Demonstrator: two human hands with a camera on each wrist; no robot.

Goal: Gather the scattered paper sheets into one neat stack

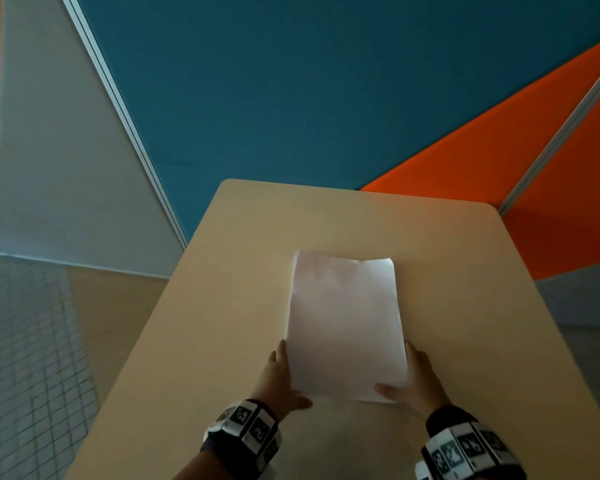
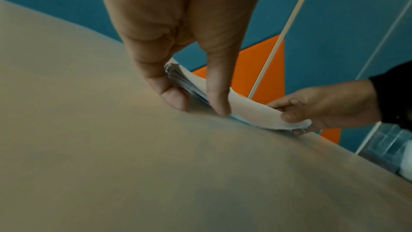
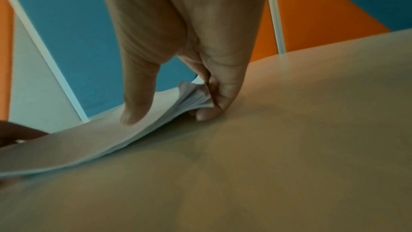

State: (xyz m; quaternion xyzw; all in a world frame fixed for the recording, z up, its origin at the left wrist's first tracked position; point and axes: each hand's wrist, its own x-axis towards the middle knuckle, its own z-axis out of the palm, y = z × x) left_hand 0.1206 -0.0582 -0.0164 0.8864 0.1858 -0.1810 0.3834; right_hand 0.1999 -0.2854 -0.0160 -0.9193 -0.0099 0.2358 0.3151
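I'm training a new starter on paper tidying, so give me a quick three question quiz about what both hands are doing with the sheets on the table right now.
1. True or false: loose sheets still lie scattered across the table.
2. Which part of the paper stack do the hands hold? A far end, B near end, C middle.
3. Fill in: the right hand has its thumb on ___ of the stack.

Key
1. False: one stack only.
2. B: left hand and right hand grip its two near corners.
3. top, with fingers curled under the edge.
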